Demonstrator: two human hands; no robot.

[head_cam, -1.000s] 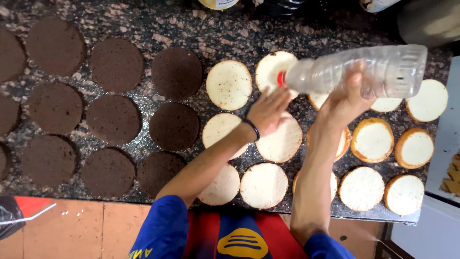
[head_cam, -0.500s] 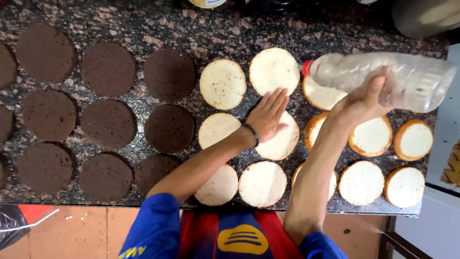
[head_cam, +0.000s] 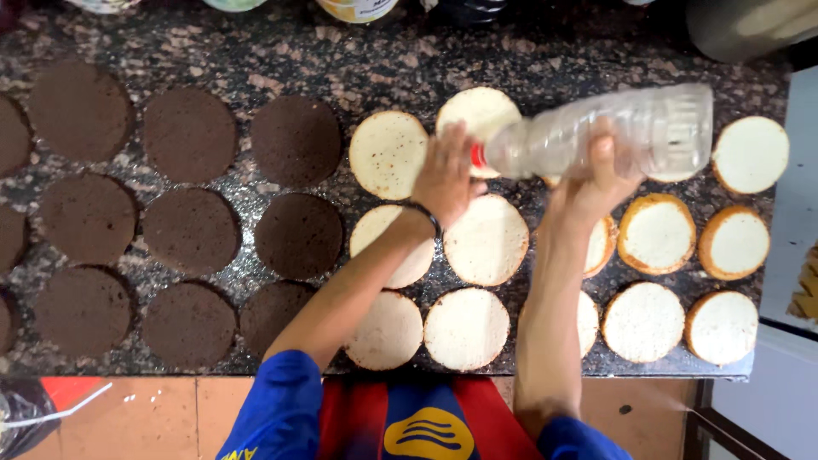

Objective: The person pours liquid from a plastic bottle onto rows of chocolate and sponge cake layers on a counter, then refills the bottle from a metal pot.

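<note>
My right hand grips a clear plastic bottle held on its side, its red cap pointing left. My left hand is up against the cap end, fingers flat and together, over a pale round cake layer. Several pale sponge rounds lie beneath both arms on the dark speckled stone counter, among them one just under my left wrist. A dark band circles that wrist.
Several dark chocolate cake rounds cover the counter's left half. More pale rounds reach the right edge. Jars and bottles stand along the back. A white surface adjoins on the right. Orange floor tiles lie below the counter's front edge.
The bottle has swung left and lower over the pale rounds, and my left hand has risen to meet its cap end.
</note>
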